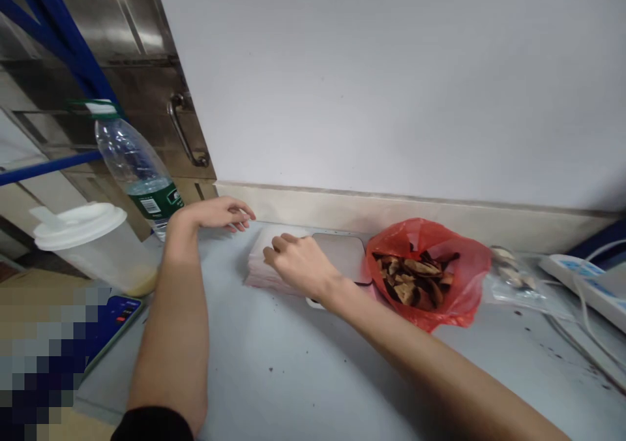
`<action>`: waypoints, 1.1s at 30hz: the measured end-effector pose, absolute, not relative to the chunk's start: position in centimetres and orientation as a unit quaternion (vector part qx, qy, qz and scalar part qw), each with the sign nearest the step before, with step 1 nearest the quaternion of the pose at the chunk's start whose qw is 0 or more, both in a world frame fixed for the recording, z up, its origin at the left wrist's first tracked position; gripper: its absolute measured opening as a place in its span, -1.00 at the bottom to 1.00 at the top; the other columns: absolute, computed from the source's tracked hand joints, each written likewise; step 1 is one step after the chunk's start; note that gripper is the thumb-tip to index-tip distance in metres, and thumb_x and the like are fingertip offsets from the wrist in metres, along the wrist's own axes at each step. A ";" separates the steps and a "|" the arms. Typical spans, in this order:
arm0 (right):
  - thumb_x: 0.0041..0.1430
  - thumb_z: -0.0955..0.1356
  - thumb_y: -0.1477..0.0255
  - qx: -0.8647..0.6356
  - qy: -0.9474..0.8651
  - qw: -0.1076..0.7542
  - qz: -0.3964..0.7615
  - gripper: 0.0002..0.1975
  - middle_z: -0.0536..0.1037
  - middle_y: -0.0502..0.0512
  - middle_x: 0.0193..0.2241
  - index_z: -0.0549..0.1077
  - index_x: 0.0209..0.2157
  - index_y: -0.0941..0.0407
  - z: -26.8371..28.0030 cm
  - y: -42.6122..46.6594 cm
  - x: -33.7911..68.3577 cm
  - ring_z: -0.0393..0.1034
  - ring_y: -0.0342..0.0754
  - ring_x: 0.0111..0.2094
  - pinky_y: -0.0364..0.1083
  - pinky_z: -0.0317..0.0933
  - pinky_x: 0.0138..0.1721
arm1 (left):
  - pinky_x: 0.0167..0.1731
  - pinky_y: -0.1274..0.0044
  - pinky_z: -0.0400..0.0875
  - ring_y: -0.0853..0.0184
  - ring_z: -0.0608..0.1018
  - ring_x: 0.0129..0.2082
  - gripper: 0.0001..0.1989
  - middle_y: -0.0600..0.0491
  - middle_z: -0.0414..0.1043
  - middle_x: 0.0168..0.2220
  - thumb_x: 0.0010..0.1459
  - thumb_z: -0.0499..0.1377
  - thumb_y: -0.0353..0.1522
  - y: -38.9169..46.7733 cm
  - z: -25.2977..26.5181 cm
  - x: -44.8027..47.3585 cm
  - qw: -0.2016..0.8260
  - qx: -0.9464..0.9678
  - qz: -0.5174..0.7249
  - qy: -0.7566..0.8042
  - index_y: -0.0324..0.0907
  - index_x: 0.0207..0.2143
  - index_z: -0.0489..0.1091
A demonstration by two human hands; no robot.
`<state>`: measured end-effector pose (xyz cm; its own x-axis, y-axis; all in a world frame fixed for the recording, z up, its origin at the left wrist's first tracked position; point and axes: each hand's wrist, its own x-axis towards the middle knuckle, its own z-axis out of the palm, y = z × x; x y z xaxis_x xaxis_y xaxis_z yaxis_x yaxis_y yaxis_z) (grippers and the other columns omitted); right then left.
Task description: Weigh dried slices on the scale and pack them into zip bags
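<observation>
A thick stack of thin white and pinkish sheets or flat bags [268, 273] lies on the grey table near the wall. My right hand [300, 261] is over its top, fingers curled down and closed; what they pinch, if anything, is hidden. My left hand [220, 212] is to the left of the stack, apart from it, fingers loosely stretched out with nothing in them. Right behind my right wrist sits a small scale [342, 255] with a silver plate, partly covered by my forearm. Beside it an open red plastic bag [472, 278] holds dried brown slices [413, 281].
At the left stand a green-labelled water bottle [147, 173] and a lidded plastic cup [105, 258], with a phone [115, 323] below. A clear bag [518, 284] and a white device with cables [587, 281] lie at the right. A wall [391, 89] bounds the table's back.
</observation>
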<state>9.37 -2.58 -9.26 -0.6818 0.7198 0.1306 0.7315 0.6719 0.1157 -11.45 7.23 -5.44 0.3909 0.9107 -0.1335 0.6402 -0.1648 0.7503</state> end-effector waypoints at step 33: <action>0.33 0.32 0.47 -0.327 -0.914 0.071 0.231 -0.74 0.67 0.08 -0.13 0.59 -0.03 0.07 -4.9 -7.2 19.8 0.54 -0.03 -0.14 -0.09 0.34 -0.14 | -0.07 0.34 0.44 -0.02 0.55 0.05 -0.32 -0.19 0.46 0.16 0.08 0.21 -0.14 6.8 -7.9 0.3 0.128 0.820 -0.150 0.537 -0.06 0.26 0.29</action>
<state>19.81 -7.24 -4.90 -0.7758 0.6306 -0.0218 0.5651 0.6790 -0.4686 0.27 6.79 -7.94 0.3776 0.8428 -0.3835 0.9197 -0.3896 0.0495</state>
